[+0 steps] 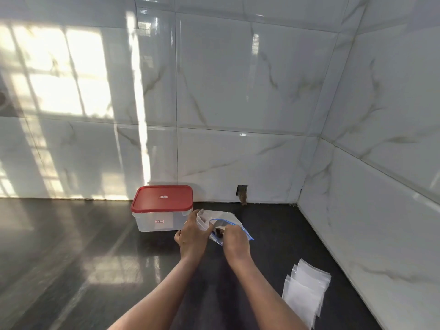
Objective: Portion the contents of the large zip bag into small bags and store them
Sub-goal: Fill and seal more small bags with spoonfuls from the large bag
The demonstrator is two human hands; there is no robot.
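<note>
Forearms nearest, reaching up from the bottom edge and meeting over the middle of the dark counter (71, 258). Between the hands, lifted just above the counter: large zip bag (229, 217), clear plastic with a blue zip strip curving across its mouth, crumpled and tilted, mouth turned toward the right. Small dark lump of contents (217, 232) low inside, just between the two hands; too blurred to tell what. Left hand (191, 234) curled round the bag's left side, thumb over a folded whitish flap of plastic, possibly a separate small bag, not clear enough to say. Ring on one finger. Right hand (234, 239) gripping the blue-edged mouth, fingers bent down and tucked in at the opening.

Just left of the hands, against the wall: clear plastic container (152, 222), red lid (162, 198) on. Well to the right and nearer, a fanned stack of small bags (307, 289) flat on the counter, translucent white. Behind, glossy marble-look wall tiles (238, 91) with a small rough hole (242, 194) at counter level.
</note>
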